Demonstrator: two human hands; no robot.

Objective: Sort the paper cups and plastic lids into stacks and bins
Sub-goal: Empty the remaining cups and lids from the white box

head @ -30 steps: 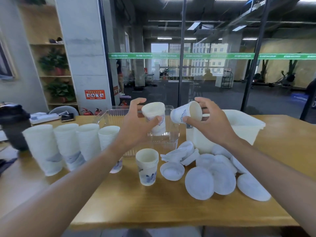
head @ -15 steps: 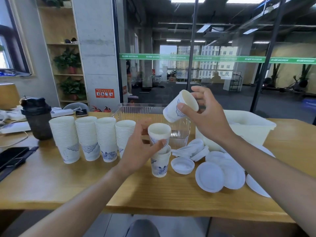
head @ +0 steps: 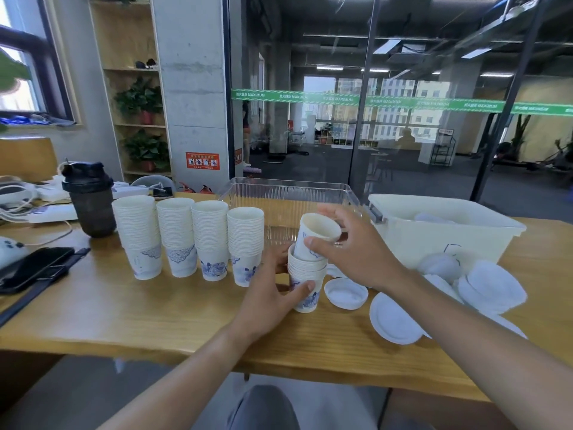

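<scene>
Presently I note the wooden table [head: 130,308] carries everything in play. At its back edge stand a clear ribbed bin [head: 288,193] and, to its right, a white bin [head: 446,234] with a few lids already inside; I judge these are the receiving places. Left of the clear bin, four tall cup stacks [head: 189,237] stand in a row, upright and close together, evidently finished work. Loose white lids [head: 393,318] lie scattered on the table's right part, not yet sorted.

Just right of the fourth stack stands a short stack [head: 305,287], the one being built. My left hand [head: 269,293] wraps its lower part, thumb across the printed front, fingers behind; I judge this steadies it against tipping. My right hand [head: 350,252] pinches a single cup [head: 316,235] near its rim. That cup is tilted, its base already inside the short stack's mouth, not yet seated. Both forearms reach in from the near edge, the right crossing above the lids.
</scene>
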